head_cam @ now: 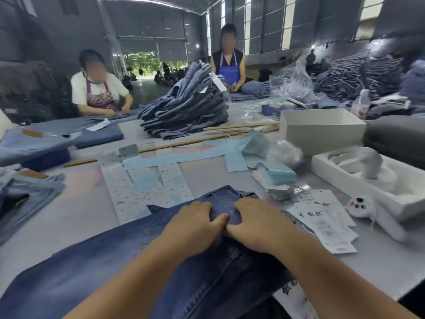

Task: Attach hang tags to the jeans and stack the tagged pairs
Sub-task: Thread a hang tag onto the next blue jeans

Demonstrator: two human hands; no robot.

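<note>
A dark blue pair of jeans point(96, 270) lies flat on the grey table in front of me, waistband end pointing away. My left hand point(193, 224) and my right hand point(257, 223) sit side by side at the waistband, fingers curled over the denim near the fly seam, thumbs meeting. White hang tags point(322, 217) with black print lie just right of my right hand. A tall stack of folded jeans point(186, 111) with tags stands at the middle of the table, far from me.
Strips of white and light blue labels point(147, 180) cover the table beyond the jeans. A white box point(322, 132), a white foam tray point(368, 178) and a white tagging tool point(363, 207) lie at the right. More folded jeans point(30, 192) lie left. Two people work across the table.
</note>
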